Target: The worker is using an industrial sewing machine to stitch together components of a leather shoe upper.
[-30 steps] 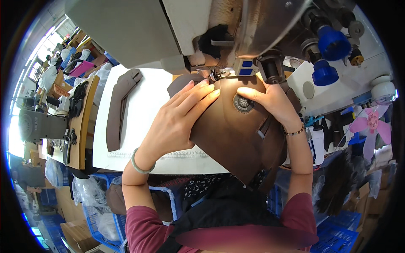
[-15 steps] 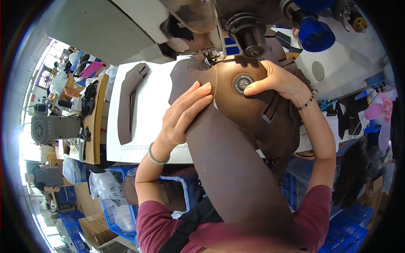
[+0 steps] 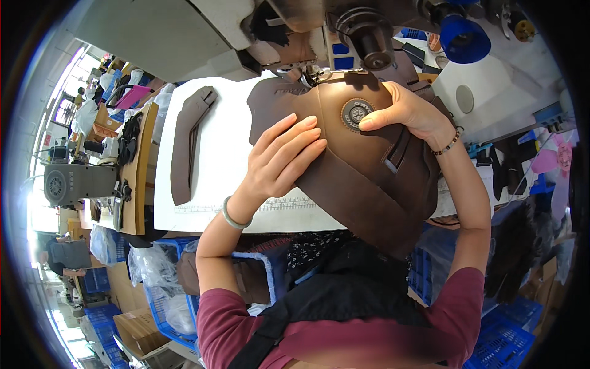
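Under the sewing machine's needle area lies a large dark brown leather panel, lit near its top. A round badge with a stitched rim sits on it. My left hand rests on its left part with the fingers stretched out. My right hand grips the right side, thumb on the front beside the badge, the other fingers mostly hidden behind it. Below the hands a wide brown strip slants across the panel towards its lower right. A small slot with a pale tip shows near my right wrist.
A curved brown leather strip lies left on the white table, whose front edge bears a ruler scale. Blue crates stand below. A blue cup-shaped machine part hangs at upper right; a pink fan stands far right.
The long brown strip that hung down towards me now lies folded shorter against the panel. My left hand has shifted slightly right; my right hand keeps its grip.
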`<state>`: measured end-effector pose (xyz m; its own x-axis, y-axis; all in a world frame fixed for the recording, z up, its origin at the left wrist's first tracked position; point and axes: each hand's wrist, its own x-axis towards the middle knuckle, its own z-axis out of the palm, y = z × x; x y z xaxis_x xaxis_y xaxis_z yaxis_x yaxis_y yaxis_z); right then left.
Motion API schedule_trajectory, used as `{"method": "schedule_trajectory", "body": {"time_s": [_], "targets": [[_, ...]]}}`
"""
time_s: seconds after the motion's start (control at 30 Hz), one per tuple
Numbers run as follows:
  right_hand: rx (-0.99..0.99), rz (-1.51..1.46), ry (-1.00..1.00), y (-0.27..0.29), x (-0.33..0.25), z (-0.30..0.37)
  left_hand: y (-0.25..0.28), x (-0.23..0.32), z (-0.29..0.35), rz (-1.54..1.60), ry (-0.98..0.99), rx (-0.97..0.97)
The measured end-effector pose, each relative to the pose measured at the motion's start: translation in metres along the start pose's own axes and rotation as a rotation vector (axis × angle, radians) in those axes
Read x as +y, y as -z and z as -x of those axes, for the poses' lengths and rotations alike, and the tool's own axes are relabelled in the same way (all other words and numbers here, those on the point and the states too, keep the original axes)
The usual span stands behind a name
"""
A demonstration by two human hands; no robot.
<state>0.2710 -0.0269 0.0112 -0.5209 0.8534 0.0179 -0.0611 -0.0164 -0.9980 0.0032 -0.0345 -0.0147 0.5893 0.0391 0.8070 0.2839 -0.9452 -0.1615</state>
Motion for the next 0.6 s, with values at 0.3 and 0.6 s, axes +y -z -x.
{"method": "schedule_trajectory", "body": {"time_s": [0.3, 0.6], "targets": [[0.11, 0.193, -0.028, -0.011, -0.016, 0.007, 0.007, 0.003, -0.012, -0.135, -0.091, 0.001], [0.478, 0.46, 0.098, -0.036, -0.012, 0.025, 0.013, -0.001, -0.014, -0.096, -0.12, 0.016]]}}
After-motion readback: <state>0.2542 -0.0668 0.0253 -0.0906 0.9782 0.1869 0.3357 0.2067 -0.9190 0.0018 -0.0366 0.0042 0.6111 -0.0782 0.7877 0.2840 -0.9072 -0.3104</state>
